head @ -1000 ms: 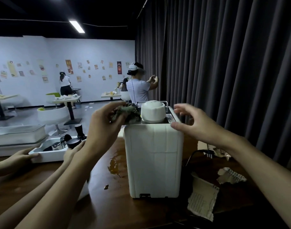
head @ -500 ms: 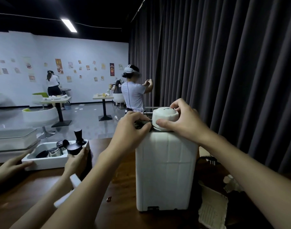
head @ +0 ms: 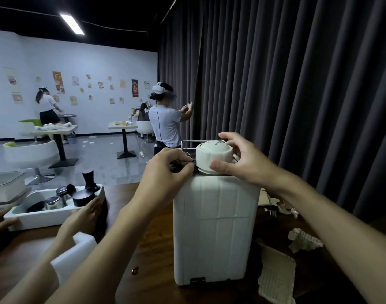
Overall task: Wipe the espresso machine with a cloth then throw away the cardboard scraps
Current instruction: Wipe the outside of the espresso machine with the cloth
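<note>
On top of the espresso machine (head: 216, 224), the left hand (head: 163, 174) has its grip pinched tight on the dark cloth (head: 183, 164), right against the white cap (head: 214, 156) which the right hand (head: 242, 163) cups. Cardboard scraps (head: 277, 277) lie below-right on the worktop (head: 152, 249).

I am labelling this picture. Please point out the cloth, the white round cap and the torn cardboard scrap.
cloth (head: 181, 166), head view, dark bunched part under the left hand.
white round cap (head: 214, 153), head view, its side wall.
cardboard scrap (head: 305, 240), head view, its corrugated middle.
</note>
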Demonstrator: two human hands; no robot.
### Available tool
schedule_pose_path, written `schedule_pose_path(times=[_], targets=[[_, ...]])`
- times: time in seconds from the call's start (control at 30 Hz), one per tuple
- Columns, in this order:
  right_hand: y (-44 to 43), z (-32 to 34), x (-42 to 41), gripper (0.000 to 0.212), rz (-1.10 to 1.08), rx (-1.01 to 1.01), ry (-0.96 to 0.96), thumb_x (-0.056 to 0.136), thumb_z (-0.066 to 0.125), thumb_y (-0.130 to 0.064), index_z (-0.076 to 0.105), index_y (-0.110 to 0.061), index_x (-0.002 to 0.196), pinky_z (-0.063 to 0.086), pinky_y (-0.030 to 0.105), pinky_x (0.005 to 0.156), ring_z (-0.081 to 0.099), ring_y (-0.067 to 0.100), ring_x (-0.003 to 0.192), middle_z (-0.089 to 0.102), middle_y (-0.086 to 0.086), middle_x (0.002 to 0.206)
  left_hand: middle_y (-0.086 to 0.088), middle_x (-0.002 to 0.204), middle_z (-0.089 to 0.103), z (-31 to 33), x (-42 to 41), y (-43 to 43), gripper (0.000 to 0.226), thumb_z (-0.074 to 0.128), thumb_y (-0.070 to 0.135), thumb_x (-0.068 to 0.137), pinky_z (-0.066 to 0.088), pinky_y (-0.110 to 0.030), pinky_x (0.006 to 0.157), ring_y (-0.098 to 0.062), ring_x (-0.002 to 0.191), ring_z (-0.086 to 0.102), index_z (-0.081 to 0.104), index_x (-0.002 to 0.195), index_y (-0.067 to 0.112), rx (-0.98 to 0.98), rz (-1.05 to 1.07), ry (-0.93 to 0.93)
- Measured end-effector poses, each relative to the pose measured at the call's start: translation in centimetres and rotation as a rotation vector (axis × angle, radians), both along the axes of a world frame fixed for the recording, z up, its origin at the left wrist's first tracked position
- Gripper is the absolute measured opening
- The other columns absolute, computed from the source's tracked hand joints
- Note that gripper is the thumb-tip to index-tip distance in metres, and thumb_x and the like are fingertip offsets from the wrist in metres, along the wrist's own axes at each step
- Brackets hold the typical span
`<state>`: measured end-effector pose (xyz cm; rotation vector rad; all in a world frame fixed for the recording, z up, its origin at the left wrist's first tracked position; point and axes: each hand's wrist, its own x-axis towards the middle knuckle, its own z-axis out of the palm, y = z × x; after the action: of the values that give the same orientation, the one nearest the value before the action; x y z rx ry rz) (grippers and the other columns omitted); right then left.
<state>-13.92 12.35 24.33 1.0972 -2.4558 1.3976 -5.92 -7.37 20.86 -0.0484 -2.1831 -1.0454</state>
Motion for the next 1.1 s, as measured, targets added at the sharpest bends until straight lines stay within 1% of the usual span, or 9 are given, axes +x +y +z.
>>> schedule_pose_path(times=[0.1, 0.2, 0.37, 0.5, 0.63, 0.73, 0.87, 1.0, 1.1], targets=[[0.1, -0.1, 0.1, 0.089, -0.058, -0.063, 0.010, 0.069, 0.083, -0.036, 0.036, -0.024, 0.142, 0.042, 0.002, 0.078, 0.057, -0.001, 0.102, 0.058, -0.006, 0.115, 0.017, 0.095, 0.063, -0.1, 0.1, 0.0, 0.005, 0.074, 0.024, 0.087, 0.046, -0.007, 0.071, 0.012, 0.090, 0.057, 0.074, 0.092, 0.026, 0.011, 0.002, 0.018], [0.9, 0.0, 0.3, 0.103, 0.040, -0.082, -0.087, 0.069, 0.080, -0.037, 0.018, -0.030, 0.152, 0.045, 0.014, 0.088, 0.056, 0.003, 0.116, 0.059, -0.005, 0.132, 0.016, 0.095, 0.064, -0.3, 0.2, 0.1, 0.005, 0.074, 0.023, 0.087, 0.045, -0.005, 0.071, 0.011, 0.089, 0.058, 0.075, 0.091, 0.026, 0.044, -0.013, 0.040], [0.2, -0.4, 0.8, 0.104, -0.070, -0.056, 0.050, 0.062, 0.080, -0.049, 0.024, -0.032, 0.148, 0.043, 0.010, 0.082, 0.056, -0.001, 0.102, 0.057, -0.007, 0.115, 0.017, 0.098, 0.065, -0.6, 0.2, 0.3, 0.007, 0.075, 0.024, 0.086, 0.047, -0.009, 0.078, 0.008, 0.094, 0.059, 0.075, 0.091, 0.029, 0.079, -0.015, 0.073], [0.9, -0.4, 0.7, 0.090, 0.042, -0.124, -0.074, 0.083, 0.074, -0.019, 0.017, -0.027, 0.152, 0.043, 0.000, 0.072, 0.058, -0.003, 0.104, 0.057, -0.004, 0.132, 0.016, 0.098, 0.065, -0.6, 0.2, 0.2, 0.006, 0.074, 0.025, 0.087, 0.049, -0.013, 0.079, 0.008, 0.094, 0.058, 0.075, 0.091, 0.029, 0.081, -0.020, 0.059], [0.6, -0.3, 0.8, 0.100, -0.012, -0.038, 0.011, 0.076, 0.079, -0.032, 0.014, -0.029, 0.152, 0.037, -0.007, 0.068, 0.051, -0.002, 0.107, 0.047, -0.006, 0.132, 0.014, 0.096, 0.063, -0.5, 0.2, 0.3, 0.004, 0.074, 0.025, 0.087, 0.047, -0.014, 0.075, 0.008, 0.092, 0.057, 0.073, 0.088, 0.029, 0.076, -0.010, 0.054], [0.9, -0.4, 0.5, 0.101, -0.056, -0.088, 0.028, 0.073, 0.082, -0.029, 0.018, -0.031, 0.150, 0.042, 0.002, 0.079, 0.053, 0.005, 0.106, 0.051, 0.002, 0.123, 0.015, 0.096, 0.063, -0.5, 0.2, 0.3, 0.004, 0.073, 0.025, 0.088, 0.048, -0.017, 0.077, 0.007, 0.092, 0.057, 0.073, 0.089, 0.028, 0.077, -0.025, 0.045], [1.8, -0.3, 0.5, 0.098, -0.016, -0.114, -0.001, 0.078, 0.079, -0.027, 0.014, -0.037, 0.151, 0.042, 0.036, 0.106, 0.051, 0.010, 0.120, 0.051, -0.005, 0.128, 0.013, 0.095, 0.064, -0.5, 0.2, 0.3, 0.002, 0.073, 0.025, 0.088, 0.052, -0.021, 0.077, 0.006, 0.091, 0.058, 0.073, 0.089, 0.026, 0.070, -0.011, 0.045], [1.0, -0.5, 0.8, 0.112, -0.048, -0.063, 0.040, 0.061, 0.080, -0.046, 0.014, -0.034, 0.151, 0.041, 0.020, 0.090, 0.052, 0.007, 0.115, 0.050, -0.006, 0.124, 0.016, 0.093, 0.063, -0.5, 0.4, 0.3, 0.004, 0.073, 0.023, 0.088, 0.046, -0.010, 0.073, 0.009, 0.090, 0.057, 0.073, 0.088, 0.027, 0.061, -0.010, 0.048], [1.7, -0.6, 0.4, 0.106, -0.053, -0.116, 0.014, 0.070, 0.083, -0.030, 0.015, -0.034, 0.151, 0.045, 0.031, 0.101, 0.054, 0.014, 0.116, 0.051, -0.001, 0.125, 0.016, 0.091, 0.063, -0.4, 0.5, 0.3, 0.008, 0.073, 0.022, 0.088, 0.044, -0.005, 0.070, 0.010, 0.088, 0.057, 0.072, 0.085, 0.029, 0.068, -0.019, 0.049]])
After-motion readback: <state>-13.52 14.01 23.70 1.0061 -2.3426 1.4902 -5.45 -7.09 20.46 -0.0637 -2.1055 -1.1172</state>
